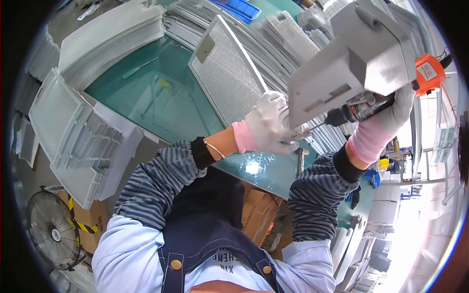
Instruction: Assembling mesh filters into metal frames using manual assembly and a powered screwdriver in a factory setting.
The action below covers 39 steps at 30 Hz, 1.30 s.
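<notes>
We see the right hand (391,117), gloved, its grip closed around a black power driver (364,108) at the right, the bit pointing left. The left hand (268,124) curls shut on the near corner of a mesh filter panel (224,73), which leans over the green table (161,102). Both forearms rise from below.

White gloves (267,122) with pink cuffs, blue-grey striped sleeves (156,176), green surface (161,102), silver mesh panel (227,73), orange-black tool (391,93).
</notes>
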### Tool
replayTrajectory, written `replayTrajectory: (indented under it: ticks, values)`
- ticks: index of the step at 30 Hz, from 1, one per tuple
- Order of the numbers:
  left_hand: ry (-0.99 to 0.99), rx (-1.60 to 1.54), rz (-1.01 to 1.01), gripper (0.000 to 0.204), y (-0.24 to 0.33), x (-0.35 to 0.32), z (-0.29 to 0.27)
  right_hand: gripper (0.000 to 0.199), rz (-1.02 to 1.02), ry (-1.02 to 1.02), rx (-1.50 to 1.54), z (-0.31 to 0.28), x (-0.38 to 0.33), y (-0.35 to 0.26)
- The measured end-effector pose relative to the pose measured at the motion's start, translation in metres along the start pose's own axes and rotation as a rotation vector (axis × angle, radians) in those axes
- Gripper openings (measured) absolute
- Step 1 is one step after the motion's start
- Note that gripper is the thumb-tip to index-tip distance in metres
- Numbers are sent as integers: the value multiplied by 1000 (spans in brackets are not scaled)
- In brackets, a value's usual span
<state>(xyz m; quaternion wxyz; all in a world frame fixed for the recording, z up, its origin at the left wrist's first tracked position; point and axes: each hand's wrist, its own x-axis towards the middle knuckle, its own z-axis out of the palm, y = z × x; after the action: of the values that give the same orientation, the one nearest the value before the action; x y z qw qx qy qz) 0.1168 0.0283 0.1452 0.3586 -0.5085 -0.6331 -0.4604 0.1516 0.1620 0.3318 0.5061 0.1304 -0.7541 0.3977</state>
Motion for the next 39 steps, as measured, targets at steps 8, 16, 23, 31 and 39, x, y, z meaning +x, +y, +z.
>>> replayTrajectory:
  ticks: [8,16,23,31,39]
  values:
    - [66,-111,24,29,-7,-3,18,43,16,124,261,9,4,21]
    - [92,-55,132,38,-10,2,3,43,-98,30,229,47,11,23]
    - [82,-121,78,31,-17,-3,8,44,-148,-131,210,122,-65,-17]
    - [70,-221,86,31,-22,-12,-2,46,-227,-311,166,133,-67,-13]
    - [94,-208,82,28,-6,-7,-10,49,-338,-313,115,13,29,-4]
